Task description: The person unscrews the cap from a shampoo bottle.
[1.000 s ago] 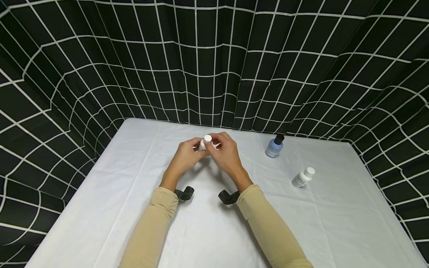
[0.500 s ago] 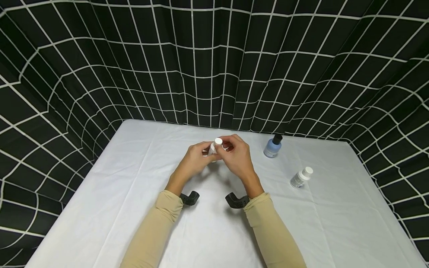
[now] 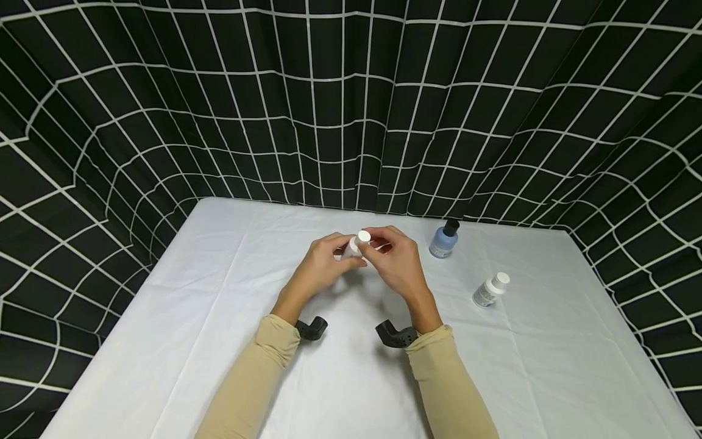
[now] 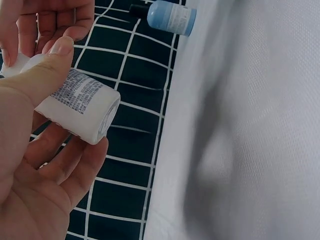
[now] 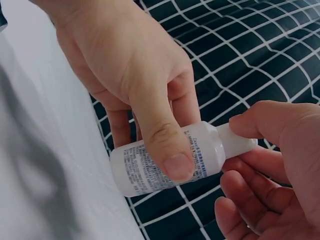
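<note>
A small white bottle (image 5: 132, 170) with a printed label is held above the table between both hands. My left hand (image 3: 323, 265) grips its body, thumb across the label and fingers beneath in the left wrist view. At the other end, my right hand (image 3: 400, 262) pinches the white cap (image 5: 237, 141) between thumb and index finger, its other fingers loosely curled. The bottle tilts, with its cap towards the right hand and its base (image 4: 107, 120) showing past the left fingers.
To the right stands a blue bottle (image 3: 443, 242) with a black cap. Nearer the person is another white bottle (image 3: 487, 293) with a white cap. White cloth (image 3: 219, 292) covers the table, and a black curtain (image 3: 329, 110) with white grid lines hangs behind it.
Both hands have moved right and slightly nearer the person, carrying the white bottle. Its cap leans more to the right. The other two bottles stay where they stood.
</note>
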`<action>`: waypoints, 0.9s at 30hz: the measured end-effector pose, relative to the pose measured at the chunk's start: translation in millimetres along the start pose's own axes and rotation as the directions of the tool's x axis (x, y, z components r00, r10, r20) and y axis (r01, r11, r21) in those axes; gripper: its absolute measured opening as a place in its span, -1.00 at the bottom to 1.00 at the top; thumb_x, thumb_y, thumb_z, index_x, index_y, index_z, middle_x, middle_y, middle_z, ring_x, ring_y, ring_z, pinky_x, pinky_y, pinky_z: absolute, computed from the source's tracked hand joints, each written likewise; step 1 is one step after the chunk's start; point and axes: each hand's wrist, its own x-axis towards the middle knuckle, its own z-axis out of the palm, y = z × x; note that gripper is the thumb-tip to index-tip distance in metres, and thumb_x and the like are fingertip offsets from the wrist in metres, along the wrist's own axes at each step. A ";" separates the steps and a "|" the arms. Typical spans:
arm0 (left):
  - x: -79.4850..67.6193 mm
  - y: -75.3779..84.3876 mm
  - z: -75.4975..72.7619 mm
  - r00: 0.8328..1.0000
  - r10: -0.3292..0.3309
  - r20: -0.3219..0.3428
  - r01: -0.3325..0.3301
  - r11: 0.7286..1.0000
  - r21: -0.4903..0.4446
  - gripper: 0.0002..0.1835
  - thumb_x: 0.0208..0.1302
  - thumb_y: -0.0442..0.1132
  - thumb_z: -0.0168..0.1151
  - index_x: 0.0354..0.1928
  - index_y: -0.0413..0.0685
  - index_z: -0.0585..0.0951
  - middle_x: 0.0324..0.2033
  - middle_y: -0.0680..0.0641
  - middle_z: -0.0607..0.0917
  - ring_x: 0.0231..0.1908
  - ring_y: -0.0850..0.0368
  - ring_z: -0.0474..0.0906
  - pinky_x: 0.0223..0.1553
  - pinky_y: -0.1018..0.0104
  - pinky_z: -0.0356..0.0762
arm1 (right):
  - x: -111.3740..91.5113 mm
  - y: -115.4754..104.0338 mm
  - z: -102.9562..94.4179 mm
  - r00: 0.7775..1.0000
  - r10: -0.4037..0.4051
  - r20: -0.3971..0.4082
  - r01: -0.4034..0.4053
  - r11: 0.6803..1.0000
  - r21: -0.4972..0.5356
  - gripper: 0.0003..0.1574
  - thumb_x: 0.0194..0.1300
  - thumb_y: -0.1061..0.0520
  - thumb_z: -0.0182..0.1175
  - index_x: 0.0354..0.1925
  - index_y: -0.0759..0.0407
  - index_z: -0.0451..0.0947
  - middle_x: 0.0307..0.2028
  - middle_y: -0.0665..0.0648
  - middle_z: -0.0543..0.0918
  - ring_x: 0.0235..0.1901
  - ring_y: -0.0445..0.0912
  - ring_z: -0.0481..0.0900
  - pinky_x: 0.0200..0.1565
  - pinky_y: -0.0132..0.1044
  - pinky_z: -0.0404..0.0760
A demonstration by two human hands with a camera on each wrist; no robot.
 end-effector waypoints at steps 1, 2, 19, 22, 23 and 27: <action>-0.2 0.2 0.1 1.000 0.011 -0.002 -0.011 1.000 0.000 -0.57 0.16 0.01 0.53 0.09 0.23 0.71 -0.12 0.18 0.73 -0.03 0.16 0.66 0.07 0.17 0.66 | -0.3 -0.5 -1.3 1.000 0.002 0.008 -0.002 1.000 -0.002 -0.68 0.28 0.10 0.41 -0.03 0.19 0.73 -0.20 0.14 0.72 -0.17 -0.07 0.68 -0.13 -0.40 0.64; -0.4 0.3 0.2 1.000 0.023 -0.005 -0.023 1.000 -0.004 -0.58 0.16 0.01 0.53 0.08 0.24 0.71 -0.13 0.18 0.73 -0.03 0.16 0.66 0.06 0.17 0.66 | -0.4 -1.0 -2.8 1.000 0.005 0.018 -0.005 1.000 -0.001 -0.68 0.29 0.10 0.40 -0.01 0.19 0.73 -0.19 0.15 0.72 -0.16 -0.07 0.68 -0.13 -0.40 0.64; -1.8 -2.0 -2.7 0.989 0.144 -0.019 -0.142 0.987 0.078 -0.61 0.11 0.05 0.56 -0.01 0.22 0.74 -0.34 0.07 0.63 -0.23 0.22 0.47 -0.19 0.28 0.48 | -1.5 -0.5 2.1 0.997 0.074 0.007 -0.074 0.997 0.009 -0.63 0.16 0.00 0.52 -0.11 0.13 0.73 -0.27 0.10 0.69 -0.29 -0.12 0.62 -0.32 -0.44 0.56; -1.9 -1.6 -3.0 0.988 0.152 -0.003 -0.151 0.985 0.079 -0.63 0.14 0.02 0.55 -0.01 0.20 0.73 -0.31 0.03 0.64 -0.21 0.20 0.47 -0.15 0.22 0.52 | -2.8 -1.0 3.9 0.999 0.038 -0.009 -0.038 0.999 -0.008 -0.68 0.17 0.03 0.52 -0.16 0.15 0.72 -0.30 0.11 0.69 -0.33 -0.13 0.60 -0.34 -0.46 0.54; -1.9 -1.6 -3.2 0.988 0.155 0.006 -0.155 0.985 0.079 -0.63 0.16 0.01 0.54 0.01 0.19 0.73 -0.30 0.03 0.65 -0.19 0.19 0.48 -0.12 0.18 0.54 | -3.2 -1.0 4.1 1.000 0.022 -0.010 -0.022 1.000 -0.013 -0.69 0.17 0.04 0.52 -0.18 0.16 0.72 -0.31 0.11 0.69 -0.33 -0.13 0.60 -0.34 -0.46 0.54; -2.5 0.2 -5.9 0.984 0.167 0.053 -0.171 0.982 0.075 -0.63 0.20 -0.02 0.50 0.05 0.18 0.71 -0.22 0.11 0.69 -0.11 0.14 0.56 0.00 0.14 0.59 | -4.6 -0.4 2.7 0.999 -0.034 0.009 0.034 0.999 -0.030 -0.74 0.19 0.08 0.50 -0.24 0.18 0.68 -0.33 0.12 0.67 -0.35 -0.12 0.55 -0.33 -0.46 0.51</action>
